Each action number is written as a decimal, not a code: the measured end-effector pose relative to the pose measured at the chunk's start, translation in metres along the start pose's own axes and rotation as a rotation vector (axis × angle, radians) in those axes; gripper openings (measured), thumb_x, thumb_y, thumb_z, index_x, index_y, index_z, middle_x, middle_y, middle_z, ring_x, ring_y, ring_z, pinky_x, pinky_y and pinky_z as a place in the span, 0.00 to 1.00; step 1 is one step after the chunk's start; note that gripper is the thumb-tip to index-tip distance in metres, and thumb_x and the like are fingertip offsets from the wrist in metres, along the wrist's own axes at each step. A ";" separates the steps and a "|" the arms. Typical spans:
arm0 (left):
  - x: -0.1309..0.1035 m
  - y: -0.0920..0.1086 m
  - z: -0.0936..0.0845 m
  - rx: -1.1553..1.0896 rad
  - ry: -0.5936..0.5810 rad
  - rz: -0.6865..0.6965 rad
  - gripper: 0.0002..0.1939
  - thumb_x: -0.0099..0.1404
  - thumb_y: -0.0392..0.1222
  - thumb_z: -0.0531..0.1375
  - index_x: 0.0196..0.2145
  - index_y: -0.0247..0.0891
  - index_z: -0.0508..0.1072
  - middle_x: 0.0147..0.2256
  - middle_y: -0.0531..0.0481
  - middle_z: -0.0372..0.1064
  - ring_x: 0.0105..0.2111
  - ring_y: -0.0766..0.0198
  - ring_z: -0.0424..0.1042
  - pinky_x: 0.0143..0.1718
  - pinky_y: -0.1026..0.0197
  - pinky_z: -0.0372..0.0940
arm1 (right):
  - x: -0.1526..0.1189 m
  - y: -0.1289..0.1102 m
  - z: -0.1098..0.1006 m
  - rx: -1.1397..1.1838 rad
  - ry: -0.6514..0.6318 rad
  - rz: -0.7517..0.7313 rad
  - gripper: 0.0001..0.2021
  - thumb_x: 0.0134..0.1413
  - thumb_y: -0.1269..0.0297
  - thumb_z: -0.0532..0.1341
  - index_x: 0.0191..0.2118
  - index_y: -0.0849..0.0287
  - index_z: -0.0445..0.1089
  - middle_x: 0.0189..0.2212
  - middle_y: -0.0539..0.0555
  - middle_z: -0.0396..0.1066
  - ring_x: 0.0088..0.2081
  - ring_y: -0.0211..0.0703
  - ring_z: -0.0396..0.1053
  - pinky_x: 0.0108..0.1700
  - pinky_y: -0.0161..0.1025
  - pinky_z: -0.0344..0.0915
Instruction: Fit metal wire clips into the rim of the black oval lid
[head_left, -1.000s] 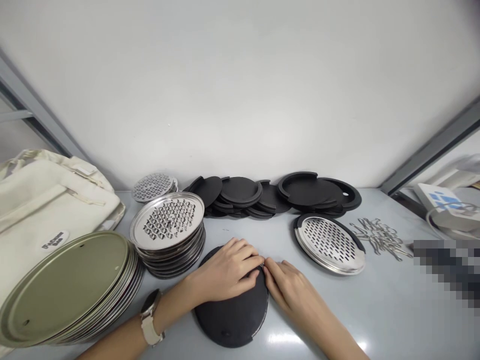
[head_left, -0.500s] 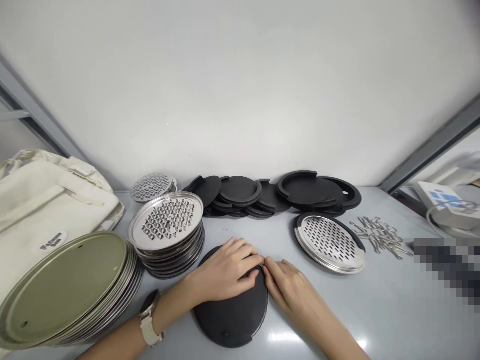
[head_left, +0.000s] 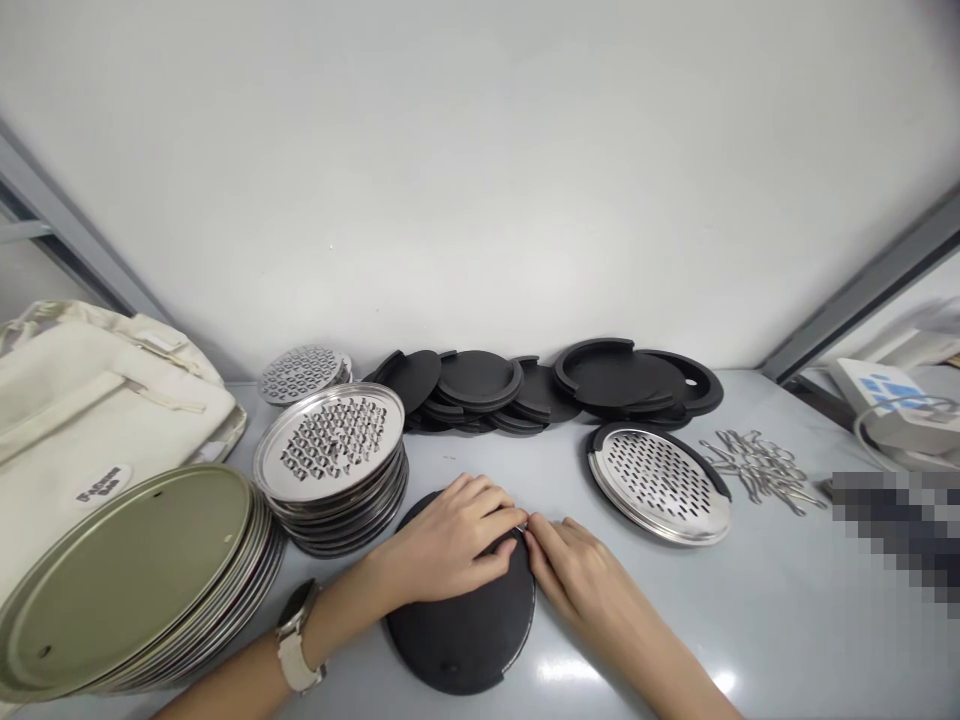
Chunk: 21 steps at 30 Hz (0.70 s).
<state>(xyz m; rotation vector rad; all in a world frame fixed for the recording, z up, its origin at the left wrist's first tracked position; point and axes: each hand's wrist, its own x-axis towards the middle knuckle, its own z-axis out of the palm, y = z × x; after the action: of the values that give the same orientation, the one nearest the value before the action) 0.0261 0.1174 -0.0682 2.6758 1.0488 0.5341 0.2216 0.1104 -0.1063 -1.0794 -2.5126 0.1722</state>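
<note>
Head view: 2 hands (head_left: pixel 510 550) touch the black disc (head_left: pixel 465 645).

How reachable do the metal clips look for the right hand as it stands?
Probably yes: the right hand is at the black disc's edge; the grater plate partly intervenes, but bare tabletop leaves a way round to the clips.

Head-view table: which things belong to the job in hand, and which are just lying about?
In the job:
- black disc, left hand on top, right hand at its edge
- likely: perforated metal discs, black discs by the wall, metal clips

Probably just lying about:
- cream bag
- white box
- green plate stack, though its role is unclear
</note>
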 end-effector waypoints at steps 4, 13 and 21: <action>0.000 0.000 0.001 -0.006 -0.002 0.001 0.12 0.66 0.36 0.51 0.47 0.36 0.65 0.40 0.47 0.64 0.42 0.60 0.62 0.46 0.56 0.57 | 0.000 0.000 0.000 -0.009 -0.023 -0.005 0.08 0.63 0.73 0.45 0.39 0.59 0.60 0.26 0.51 0.66 0.27 0.42 0.64 0.30 0.38 0.57; 0.000 -0.001 0.001 0.001 -0.009 0.000 0.13 0.66 0.35 0.51 0.48 0.37 0.65 0.40 0.47 0.64 0.43 0.59 0.62 0.47 0.55 0.58 | 0.001 -0.001 -0.004 0.016 -0.029 0.014 0.08 0.62 0.73 0.46 0.38 0.59 0.60 0.25 0.51 0.66 0.26 0.43 0.64 0.29 0.38 0.57; 0.001 0.000 0.001 0.011 -0.010 0.000 0.12 0.65 0.35 0.51 0.46 0.37 0.66 0.39 0.47 0.64 0.43 0.59 0.62 0.47 0.54 0.57 | 0.003 0.000 -0.006 0.059 -0.054 0.035 0.05 0.61 0.73 0.49 0.38 0.58 0.60 0.25 0.50 0.66 0.27 0.43 0.64 0.30 0.38 0.58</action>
<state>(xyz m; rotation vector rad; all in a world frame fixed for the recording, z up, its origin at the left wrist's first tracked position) 0.0272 0.1179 -0.0693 2.6852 1.0521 0.5161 0.2225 0.1122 -0.1006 -1.1091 -2.5209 0.2878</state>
